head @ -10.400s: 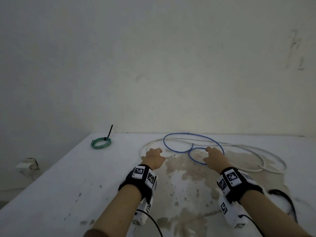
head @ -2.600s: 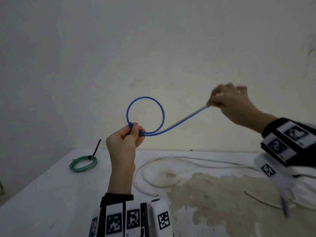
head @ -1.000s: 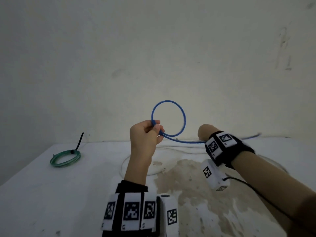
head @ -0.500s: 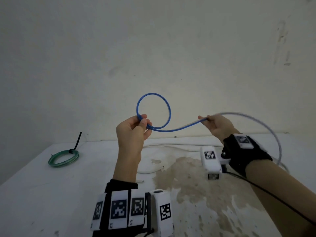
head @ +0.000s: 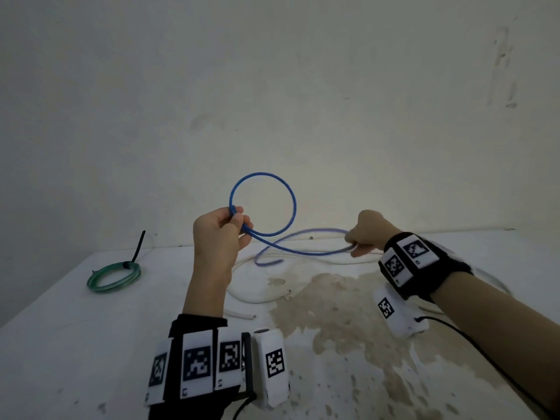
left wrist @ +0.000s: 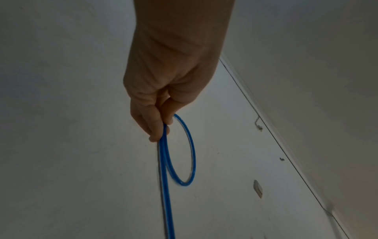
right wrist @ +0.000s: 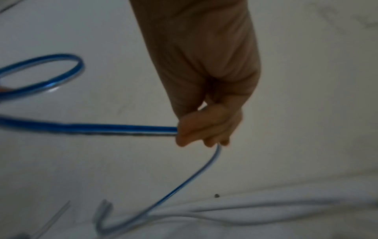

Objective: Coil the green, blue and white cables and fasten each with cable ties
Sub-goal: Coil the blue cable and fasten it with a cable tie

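My left hand point(head: 235, 221) is raised above the table and pinches the crossing of a loop of blue cable point(head: 293, 204) between thumb and fingers; the left wrist view shows the same loop point(left wrist: 191, 155) below the left hand point(left wrist: 161, 129). My right hand point(head: 356, 242) grips the blue cable's free run further right, and the tail curls back blurred toward the left. In the right wrist view the right hand point(right wrist: 204, 135) is curled round the blue cable point(right wrist: 102, 127). The green cable point(head: 113, 278) lies coiled on the table at left with a black tie point(head: 138, 250) on it. The white cable point(head: 260, 298) lies loose on the table.
The white table point(head: 75, 344) has a large brownish stain point(head: 348, 313) in the middle and meets a bare wall at the back. Its left edge runs diagonally near the green coil. More white cable point(right wrist: 266, 208) lies under my right hand.
My right hand has dropped lower and turned over while sliding along the blue cable, whose tail has swung down toward the table. My left hand keeps the loop raised in about the same place.
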